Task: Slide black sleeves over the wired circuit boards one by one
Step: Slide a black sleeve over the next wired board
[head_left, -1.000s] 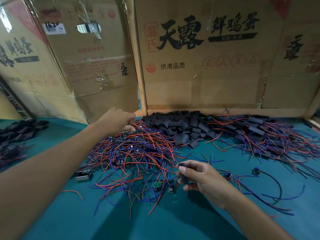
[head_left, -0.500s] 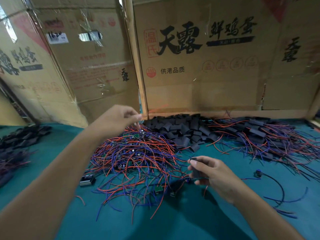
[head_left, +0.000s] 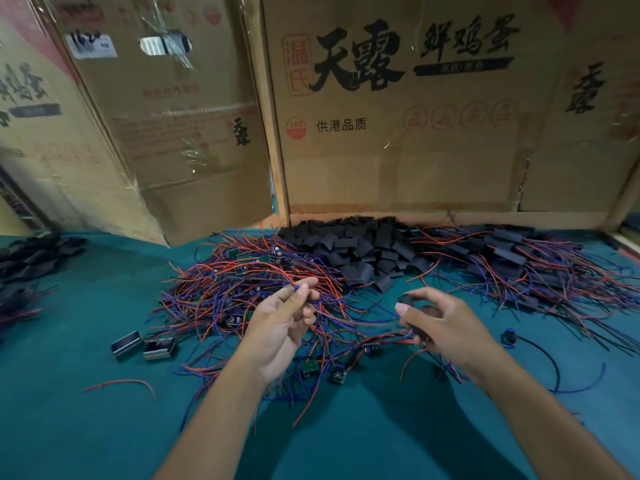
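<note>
Your left hand [head_left: 284,327] pinches wires; your right hand [head_left: 440,323] pinches one black sleeve [head_left: 408,301]. Sleeved boards [head_left: 512,258] lie far right. Many bare boards [head_left: 249,271] wait, so lots is left.

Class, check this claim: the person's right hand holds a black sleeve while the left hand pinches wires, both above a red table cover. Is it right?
Not quite. The head view shows the table cover is teal, not red. Otherwise correct: the right hand holds a black sleeve, and the left hand pinches wires.
</note>
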Tool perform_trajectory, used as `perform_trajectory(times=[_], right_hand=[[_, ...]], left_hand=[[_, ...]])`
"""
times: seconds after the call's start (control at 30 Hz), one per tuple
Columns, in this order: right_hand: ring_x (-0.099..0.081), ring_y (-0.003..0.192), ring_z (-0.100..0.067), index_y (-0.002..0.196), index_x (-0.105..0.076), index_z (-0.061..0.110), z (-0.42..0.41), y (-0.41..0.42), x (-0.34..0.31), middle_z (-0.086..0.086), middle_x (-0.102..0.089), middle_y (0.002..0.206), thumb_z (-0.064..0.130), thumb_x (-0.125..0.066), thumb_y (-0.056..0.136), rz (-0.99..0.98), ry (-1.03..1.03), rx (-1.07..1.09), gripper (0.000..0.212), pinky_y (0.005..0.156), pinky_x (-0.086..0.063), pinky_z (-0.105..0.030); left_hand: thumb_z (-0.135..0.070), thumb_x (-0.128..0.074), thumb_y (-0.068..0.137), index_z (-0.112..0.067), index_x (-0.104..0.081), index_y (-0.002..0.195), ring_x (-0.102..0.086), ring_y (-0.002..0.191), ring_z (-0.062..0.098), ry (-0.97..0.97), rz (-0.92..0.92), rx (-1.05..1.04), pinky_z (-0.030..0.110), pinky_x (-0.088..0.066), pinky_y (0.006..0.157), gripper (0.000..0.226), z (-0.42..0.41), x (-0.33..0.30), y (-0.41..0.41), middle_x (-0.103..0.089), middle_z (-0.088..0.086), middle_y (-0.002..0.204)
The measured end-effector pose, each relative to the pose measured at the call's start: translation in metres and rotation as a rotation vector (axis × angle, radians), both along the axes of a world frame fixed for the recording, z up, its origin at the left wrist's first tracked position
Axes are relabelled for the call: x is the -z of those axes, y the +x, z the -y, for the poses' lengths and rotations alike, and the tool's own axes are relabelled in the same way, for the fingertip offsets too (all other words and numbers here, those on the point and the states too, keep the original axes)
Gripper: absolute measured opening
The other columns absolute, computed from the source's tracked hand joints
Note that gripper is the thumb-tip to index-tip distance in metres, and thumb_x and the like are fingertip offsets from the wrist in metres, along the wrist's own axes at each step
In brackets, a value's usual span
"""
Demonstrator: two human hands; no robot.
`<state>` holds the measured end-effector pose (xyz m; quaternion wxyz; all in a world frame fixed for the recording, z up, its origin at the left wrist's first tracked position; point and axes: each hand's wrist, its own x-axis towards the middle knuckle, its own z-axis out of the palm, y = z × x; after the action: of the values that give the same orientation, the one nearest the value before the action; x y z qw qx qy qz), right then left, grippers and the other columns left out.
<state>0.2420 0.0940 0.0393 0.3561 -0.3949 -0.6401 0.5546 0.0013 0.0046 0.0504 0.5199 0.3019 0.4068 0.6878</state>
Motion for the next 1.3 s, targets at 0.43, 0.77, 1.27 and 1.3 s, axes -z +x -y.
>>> perform_trajectory(times=[0.43, 0.77, 1.27, 1.3], right_hand=[[-0.062, 0.082, 0.005, 0.098, -0.06, 0.048, -0.004, 0.012, -0.002, 0.028, -0.065, 0.092, 0.032, -0.076, 0.083, 0.461, 0.425, -0.234, 0.027, 0.073, -0.044, -0.008], [-0.064, 0.087, 0.0, 0.109, -0.063, 0.038, 0.0, 0.011, -0.007, 0.025, -0.066, 0.097, 0.021, -0.074, 0.086, 0.365, 0.447, -0.319, 0.031, 0.08, -0.048, -0.013], [-0.057, 0.095, 0.008, 0.11, -0.064, 0.036, 0.015, -0.001, -0.007, 0.027, -0.062, 0.101, 0.021, -0.077, 0.082, 0.416, 0.526, -0.373, 0.034, 0.077, -0.04, -0.004], [-0.057, 0.095, 0.009, 0.111, -0.064, 0.037, 0.017, -0.002, -0.006, 0.028, -0.062, 0.102, 0.023, -0.077, 0.082, 0.419, 0.516, -0.383, 0.035, 0.077, -0.04, -0.004]], left_hand=[[-0.023, -0.047, 0.097, -0.011, -0.058, 0.125, -0.043, 0.056, 0.009, 0.29, 0.088, 0.004, 0.02, -0.044, 0.054, 0.032, 0.011, -0.005, -0.003, -0.054, 0.002, 0.075], [-0.026, -0.057, 0.094, -0.015, -0.067, 0.121, -0.043, 0.054, 0.008, 0.328, 0.038, 0.129, 0.019, -0.044, 0.054, 0.031, 0.012, 0.0, -0.005, -0.054, 0.0, 0.074], [-0.032, -0.057, 0.09, -0.012, -0.064, 0.108, -0.031, 0.045, 0.007, 0.208, -0.074, -0.227, 0.019, -0.027, 0.042, 0.028, 0.006, -0.004, 0.018, -0.049, -0.002, 0.061], [-0.033, -0.057, 0.09, -0.012, -0.063, 0.108, -0.029, 0.043, 0.007, 0.207, -0.095, -0.249, 0.02, -0.024, 0.042, 0.028, 0.006, -0.005, 0.019, -0.05, -0.002, 0.061]])
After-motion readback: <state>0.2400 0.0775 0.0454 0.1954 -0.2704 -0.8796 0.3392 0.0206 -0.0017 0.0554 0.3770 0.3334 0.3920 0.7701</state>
